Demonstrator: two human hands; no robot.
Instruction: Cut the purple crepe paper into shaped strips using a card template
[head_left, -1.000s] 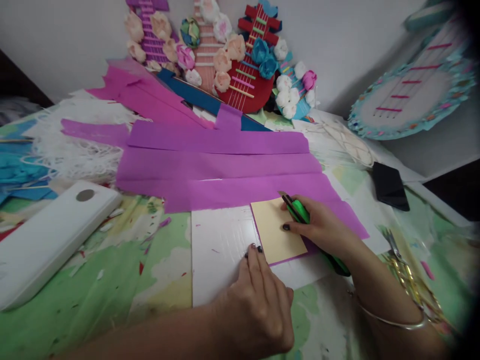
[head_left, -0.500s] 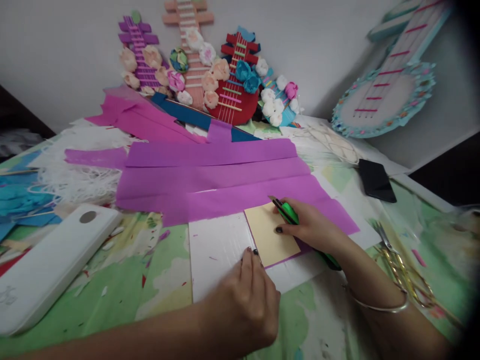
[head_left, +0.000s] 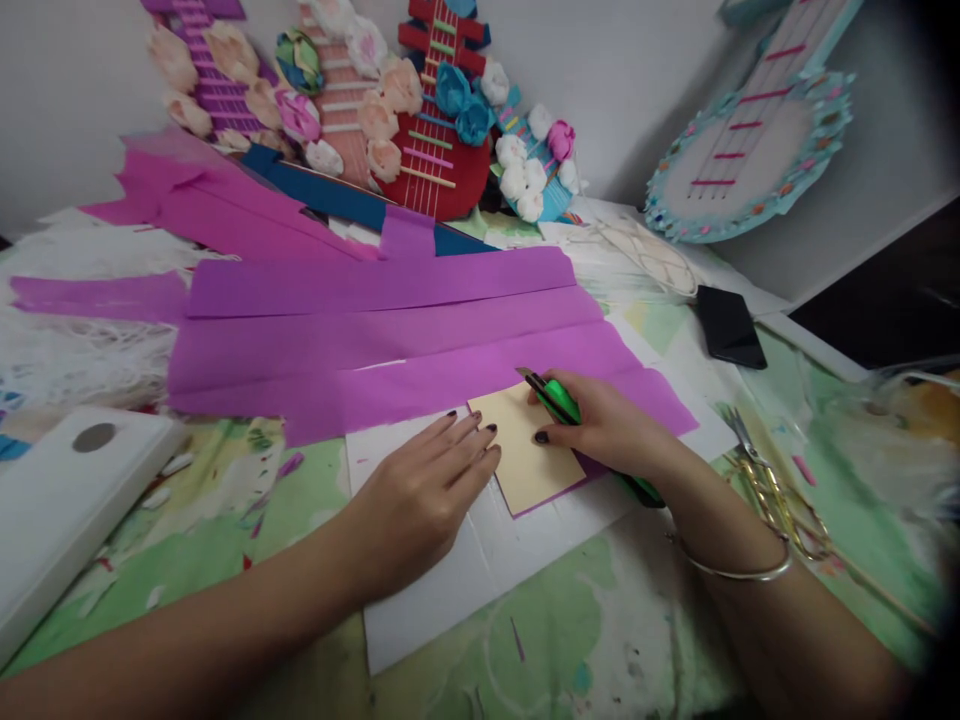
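Observation:
A green and black utility knife [head_left: 556,398] is held in my right hand [head_left: 600,425], its blade tip pointing to the upper left. The fingers of that hand also rest on a pale yellow square of card [head_left: 517,470]. Beneath the card lies purple crepe paper [head_left: 390,340], spread in folded layers, with a thin purple rim showing at the card's lower edge. My left hand [head_left: 427,490] lies open, palm down, fingertips at the card's left edge. Under all this is a white board [head_left: 427,625].
Gold-handled scissors [head_left: 776,490] lie at the right, below a black phone [head_left: 730,327]. A thick white block [head_left: 82,510] sits at the left. Decorated lute shapes, one red [head_left: 435,150], lean along the wall behind pink paper [head_left: 202,190].
My left hand has moved up and left from the card's lower left edge, and its fingers have stretched out. My right hand keeps the knife. The view has shifted.

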